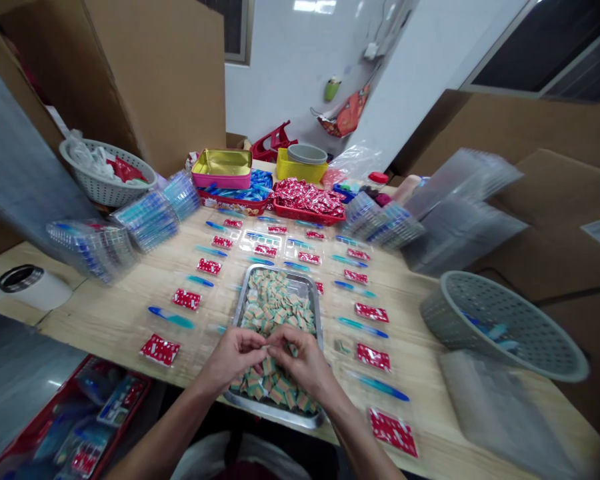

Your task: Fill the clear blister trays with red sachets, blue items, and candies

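Observation:
A metal tray (319, 347) full of small green-and-tan striped pieces (275, 300) sits in front of me. Over its near half, my left hand (243, 357) and my right hand (300, 360) meet with fingertips pinched together. Whatever is between the fingers is too small and covered to make out. Clear plastic blister trays lie in rows on both sides, holding blue pen-like sticks (363, 327) and red dotted packets (373, 357). One blister tray just right of my right hand also holds a striped piece (343, 346).
Behind are a red bin of dotted packets (307, 200), a box of blue sticks (245, 187) and a yellow basket (300, 170). Stacked blister trays (147, 217) stand at left, near a white cup (35, 287). A grey basket (505, 327) is at right; a red crate (70, 393) is below left.

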Tool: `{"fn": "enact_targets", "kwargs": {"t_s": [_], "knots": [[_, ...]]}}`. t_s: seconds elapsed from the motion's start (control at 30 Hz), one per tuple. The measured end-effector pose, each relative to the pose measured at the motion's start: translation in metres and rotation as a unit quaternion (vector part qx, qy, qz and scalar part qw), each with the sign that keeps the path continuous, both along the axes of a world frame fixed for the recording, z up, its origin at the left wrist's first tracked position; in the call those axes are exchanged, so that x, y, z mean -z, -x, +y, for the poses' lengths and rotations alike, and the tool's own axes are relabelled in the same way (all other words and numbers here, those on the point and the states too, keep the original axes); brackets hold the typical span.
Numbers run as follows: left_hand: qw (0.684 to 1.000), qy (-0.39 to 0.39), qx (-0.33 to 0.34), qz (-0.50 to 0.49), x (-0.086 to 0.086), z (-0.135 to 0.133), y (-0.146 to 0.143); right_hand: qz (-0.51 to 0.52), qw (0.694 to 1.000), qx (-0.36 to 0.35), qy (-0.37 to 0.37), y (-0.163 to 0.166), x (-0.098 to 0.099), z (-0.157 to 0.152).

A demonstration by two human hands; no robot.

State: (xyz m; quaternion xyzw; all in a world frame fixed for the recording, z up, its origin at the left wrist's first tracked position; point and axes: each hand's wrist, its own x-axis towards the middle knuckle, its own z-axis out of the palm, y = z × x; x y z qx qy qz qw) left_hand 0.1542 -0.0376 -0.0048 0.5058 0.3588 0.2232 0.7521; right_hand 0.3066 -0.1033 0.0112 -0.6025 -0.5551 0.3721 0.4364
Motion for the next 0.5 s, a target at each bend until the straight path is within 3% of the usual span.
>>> {"fn": "enact_targets", "kwargs": {"t_s": [0.27, 0.5], "knots": [[0.997, 0.027, -0.061, -0.024, 0.008, -0.002, -0.002, -0.007, 0.999, 0.037, 0.035, 0.009, 0.014, -0.016], [0.993, 0.032, -0.114, -0.009, 0.01, -0.004, 0.001, -0.035, 0.998, 0.011, 0.048, 0.004, 0.012, -0.015]]}}
